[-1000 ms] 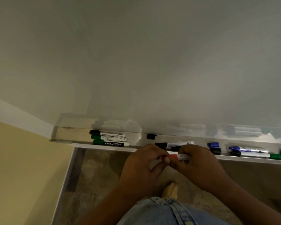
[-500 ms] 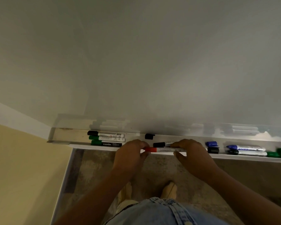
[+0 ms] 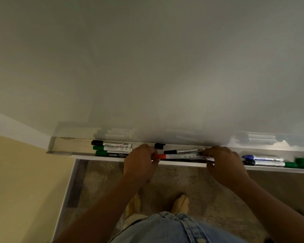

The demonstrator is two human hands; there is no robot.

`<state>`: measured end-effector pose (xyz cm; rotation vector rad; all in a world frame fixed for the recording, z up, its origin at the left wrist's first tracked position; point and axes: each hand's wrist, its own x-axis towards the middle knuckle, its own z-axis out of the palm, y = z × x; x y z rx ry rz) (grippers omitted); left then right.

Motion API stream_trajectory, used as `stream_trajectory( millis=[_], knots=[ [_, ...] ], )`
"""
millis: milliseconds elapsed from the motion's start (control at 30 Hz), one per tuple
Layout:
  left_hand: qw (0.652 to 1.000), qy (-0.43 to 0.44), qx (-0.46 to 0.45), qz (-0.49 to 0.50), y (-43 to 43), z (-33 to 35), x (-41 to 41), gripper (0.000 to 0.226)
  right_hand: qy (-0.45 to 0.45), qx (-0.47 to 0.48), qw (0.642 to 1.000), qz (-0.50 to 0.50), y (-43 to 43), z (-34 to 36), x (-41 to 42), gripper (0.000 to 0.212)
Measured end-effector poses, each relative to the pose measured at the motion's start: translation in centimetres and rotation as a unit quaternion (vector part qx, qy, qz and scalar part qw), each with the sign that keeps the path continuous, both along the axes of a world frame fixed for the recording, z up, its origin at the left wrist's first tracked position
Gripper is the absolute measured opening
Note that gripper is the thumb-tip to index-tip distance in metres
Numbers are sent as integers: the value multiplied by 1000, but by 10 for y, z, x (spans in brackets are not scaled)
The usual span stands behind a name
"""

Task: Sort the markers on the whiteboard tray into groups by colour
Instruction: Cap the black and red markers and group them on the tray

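Observation:
A red-capped marker [image 3: 180, 156] lies along the front of the whiteboard tray [image 3: 68, 148]. My left hand [image 3: 140, 161] pinches its red cap end and my right hand [image 3: 223, 161] holds its other end. Just behind it lies a black marker [image 3: 183, 151]. At the tray's left sit a black marker [image 3: 111, 143] and two green markers [image 3: 112, 148] [image 3: 111, 153]. A loose black cap [image 3: 159, 146] rests at the back. To the right are a blue marker [image 3: 262, 157], a dark-capped marker [image 3: 264, 163] and green pieces [image 3: 302, 163].
The whiteboard [image 3: 165, 67] rises straight behind the tray. A yellow wall [image 3: 21, 190] lies to the left. Below the tray are a mottled floor [image 3: 174, 179], my shoes [image 3: 181, 202] and denim clothing [image 3: 174, 228].
Both hands have risen from below the tray's edge and carried the red marker onto the tray. They have spread apart to its two ends, and the marker now lies level.

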<state>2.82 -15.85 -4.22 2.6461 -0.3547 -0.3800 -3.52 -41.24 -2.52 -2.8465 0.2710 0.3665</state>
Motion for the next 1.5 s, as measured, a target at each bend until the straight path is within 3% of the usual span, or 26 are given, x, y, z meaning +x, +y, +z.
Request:
stream_trajectory(
  millis=[100,400,533,667,833,1100,1300,1400,1500],
  knots=[
    [1000,-2,-1,4,2,1,2,19,15,-22,1000,6,-3,1,1,36],
    [1000,-3,3,6,1,2,7,22,-11,-30,999,32,-9,-4,7,18],
    [999,-39,-13,21,-4,0,3,26,-15,-27,999,29,-9,-5,9,16],
    [992,-115,40,-29,-9,0,4,20,-67,-33,997,24,-11,-6,3,14],
    [983,-85,141,-83,-17,3,10,11,-131,-29,991,17,-14,-1,-7,16],
    [974,-75,199,-83,-30,17,15,10,-164,5,986,28,-6,11,-15,15],
    [983,-134,108,-62,-14,15,14,11,-177,42,983,19,5,26,-15,16],
    [988,-146,9,-48,-4,31,9,12,-175,98,979,20,13,41,-16,19],
    [989,-98,-105,-45,7,48,0,16,-175,173,969,30,22,60,-19,26]
  ],
)
